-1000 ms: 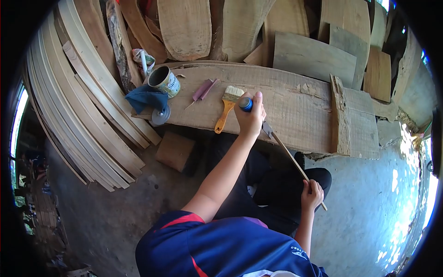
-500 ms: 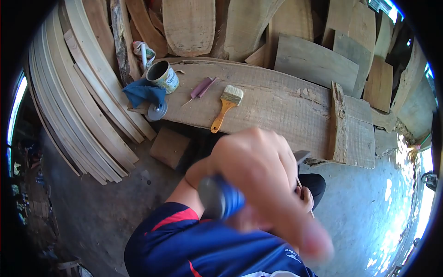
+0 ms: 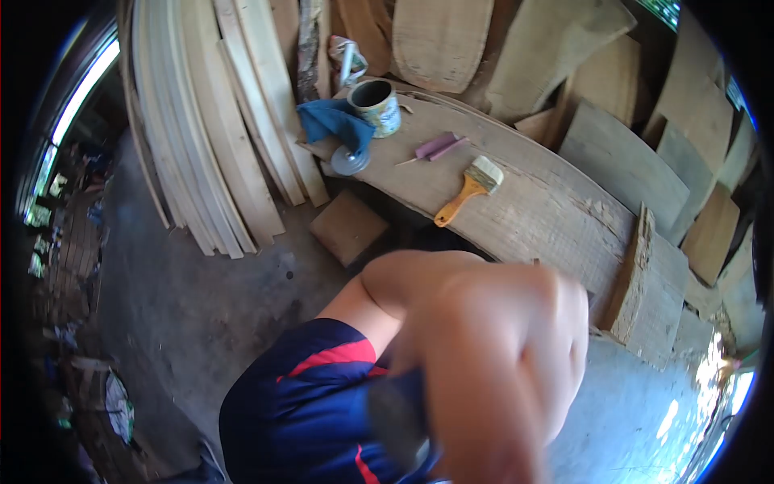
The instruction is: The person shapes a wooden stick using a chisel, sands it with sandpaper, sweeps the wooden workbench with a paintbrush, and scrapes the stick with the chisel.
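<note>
Close to the camera and smeared by motion, my left hand [image 3: 516, 339] is closed with its back and knuckles toward me. It grips a blue-handled tool [image 3: 397, 423], of which only the dark, rounded end shows below the fist. The working end is hidden behind the hand. My right hand is out of sight at this moment. Beyond the fist, a paintbrush [image 3: 469, 192] with an orange handle and pale bristles lies on the wooden slab bench [image 3: 540, 214]. Purple folded sandpaper-like pieces [image 3: 439, 146] rest to the left of the brush.
An open paint can [image 3: 385, 113] stands at the bench's left end, beside a blue cloth [image 3: 334, 121] and a grey disc [image 3: 350, 160]. Long planks [image 3: 218, 153] lean at the left. Wood slabs [image 3: 556, 52] line the back. A brown block [image 3: 348, 227] sits on the floor.
The view has turned, so the bench appears farther right and tilted. My left hand looks larger and farther right. The grey blade tip and my right hand with a thin stick have dropped from sight.
</note>
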### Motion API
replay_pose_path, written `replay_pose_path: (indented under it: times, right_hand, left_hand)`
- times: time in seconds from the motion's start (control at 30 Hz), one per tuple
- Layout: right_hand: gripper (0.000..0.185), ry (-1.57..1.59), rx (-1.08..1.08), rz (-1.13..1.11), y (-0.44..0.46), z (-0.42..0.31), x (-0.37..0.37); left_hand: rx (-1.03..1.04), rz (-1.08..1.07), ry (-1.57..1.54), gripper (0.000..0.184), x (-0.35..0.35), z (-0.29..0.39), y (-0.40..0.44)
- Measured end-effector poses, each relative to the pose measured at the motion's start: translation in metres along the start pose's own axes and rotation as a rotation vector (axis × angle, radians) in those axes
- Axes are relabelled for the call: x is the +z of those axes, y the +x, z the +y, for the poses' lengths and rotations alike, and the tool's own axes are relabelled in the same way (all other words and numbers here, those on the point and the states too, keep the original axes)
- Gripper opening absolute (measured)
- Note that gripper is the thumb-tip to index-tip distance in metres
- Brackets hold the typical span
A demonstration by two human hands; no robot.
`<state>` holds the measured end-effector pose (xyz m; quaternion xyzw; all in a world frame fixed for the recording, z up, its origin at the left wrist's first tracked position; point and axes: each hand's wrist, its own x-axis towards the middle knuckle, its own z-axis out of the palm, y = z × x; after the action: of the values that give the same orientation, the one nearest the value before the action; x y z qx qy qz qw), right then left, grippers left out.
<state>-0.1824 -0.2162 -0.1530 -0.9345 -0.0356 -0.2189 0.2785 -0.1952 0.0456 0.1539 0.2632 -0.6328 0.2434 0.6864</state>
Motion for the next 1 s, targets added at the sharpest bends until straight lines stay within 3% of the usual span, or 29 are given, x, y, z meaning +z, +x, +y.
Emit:
replay_pose_path:
  times: [0.03, 0.07, 0.1, 0.13, 0.17, 0.23, 0.3, 0.37, 0.43, 1.0]
  right_hand:
    - [0.026, 0.017, -0.077, 0.017, 0.002, 0.001, 0.001]
    - [0.026, -0.038, -0.003, -0.069, 0.001, 0.001, -0.001]
    - [0.026, -0.107, -0.213, -0.039, -0.003, 0.018, 0.005]
    - [0.026, -0.178, -0.419, -0.005, -0.004, 0.030, 0.012]
    - [0.025, 0.015, -0.072, -0.078, 0.000, 0.008, 0.003]
    - [0.025, 0.012, -0.063, -0.133, 0.003, 0.012, 0.002]
    - [0.024, 0.032, -0.055, -0.200, 0.006, 0.012, 0.000]
    - [0.023, 0.029, -0.023, -0.218, 0.007, 0.009, -0.003]
    - [0.022, 0.040, 0.063, -0.248, 0.009, 0.004, -0.011]
    - [0.014, 0.042, 0.164, -0.180, 0.021, -0.029, -0.040]
  left_hand:
    - [-0.080, -0.038, 0.128, 0.021, -0.005, 0.004, -0.001]
    - [-0.162, -0.072, 0.254, 0.025, -0.011, 0.008, -0.002]
    - [-0.168, 0.104, 0.093, 0.032, -0.013, 0.003, -0.011]
    - [-0.281, 0.172, 0.242, 0.031, -0.017, 0.002, -0.018]
    - [-0.392, 0.243, 0.385, 0.032, -0.021, -0.001, -0.026]
    - [-0.285, 0.289, 0.429, 0.031, -0.046, -0.031, -0.047]
    - [-0.543, 0.380, 0.398, 0.037, -0.066, -0.042, -0.078]
    - [-0.632, 0.511, 0.432, 0.047, -0.073, -0.051, -0.096]
    - [-0.668, 0.599, 0.397, 0.046, -0.076, -0.056, -0.111]
    - [-0.676, 0.741, 0.258, 0.040, -0.116, -0.073, -0.133]
